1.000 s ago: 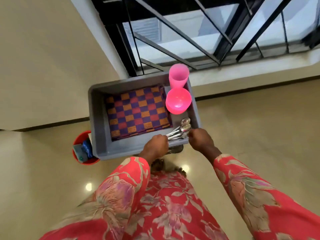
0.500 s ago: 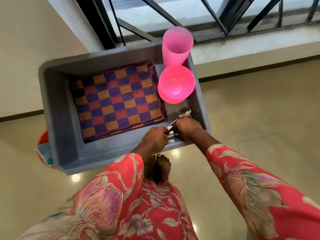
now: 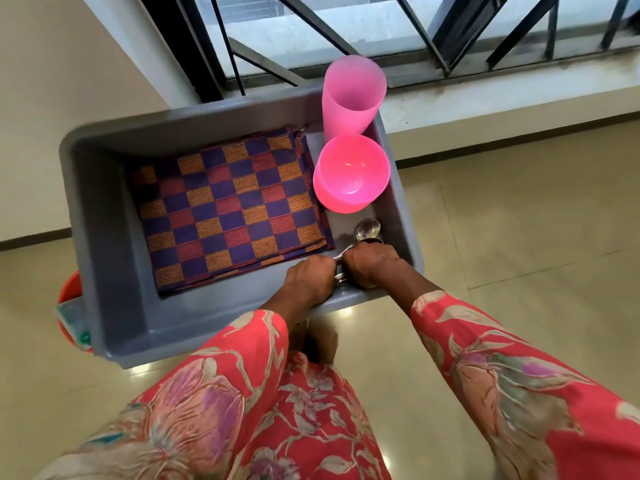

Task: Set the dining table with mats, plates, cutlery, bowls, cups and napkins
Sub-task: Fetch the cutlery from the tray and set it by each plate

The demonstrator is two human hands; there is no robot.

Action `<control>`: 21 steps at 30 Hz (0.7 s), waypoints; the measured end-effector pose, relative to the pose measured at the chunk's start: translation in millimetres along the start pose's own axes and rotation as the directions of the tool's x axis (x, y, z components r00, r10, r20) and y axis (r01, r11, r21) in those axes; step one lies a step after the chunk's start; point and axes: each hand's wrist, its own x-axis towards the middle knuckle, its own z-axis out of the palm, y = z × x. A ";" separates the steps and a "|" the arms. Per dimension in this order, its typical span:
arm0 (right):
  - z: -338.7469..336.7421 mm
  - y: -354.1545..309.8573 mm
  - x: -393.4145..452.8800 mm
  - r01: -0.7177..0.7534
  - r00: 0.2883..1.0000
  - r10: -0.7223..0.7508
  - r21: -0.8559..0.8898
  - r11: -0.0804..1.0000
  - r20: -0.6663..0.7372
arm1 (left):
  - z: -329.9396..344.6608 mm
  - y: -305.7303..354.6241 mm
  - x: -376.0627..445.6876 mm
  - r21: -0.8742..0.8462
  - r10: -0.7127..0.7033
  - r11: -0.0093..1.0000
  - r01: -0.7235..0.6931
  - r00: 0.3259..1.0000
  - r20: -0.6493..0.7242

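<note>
Checked mats (image 3: 228, 216), pink bowl (image 3: 351, 173), pink cup (image 3: 351, 95) fill grey tub (image 3: 114, 237)

So I've got a grey plastic tub (image 3: 114, 237) holding everything. Lying flat on its bottom is a stack of checkered mats (image 3: 228, 209) (purple, orange, red squares). Along the right wall: a pink tumbler (image 3: 351, 95) at the far corner, a pink bowl (image 3: 351, 174) touching it, then spoons (image 3: 367, 230) nearest me.

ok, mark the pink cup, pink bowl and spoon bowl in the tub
pink cup (image 3: 349, 98), head view, side wall.
pink bowl (image 3: 351, 174), head view, inner bottom.
spoon (image 3: 367, 229), head view, its bowl end.
</note>
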 end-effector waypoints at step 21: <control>-15.7 -1.7 3.4 -0.049 0.960 0.055 -0.031 0.998 0.273 | -5.1 -3.9 -3.7 0.069 0.093 0.993 -0.097 0.994 0.051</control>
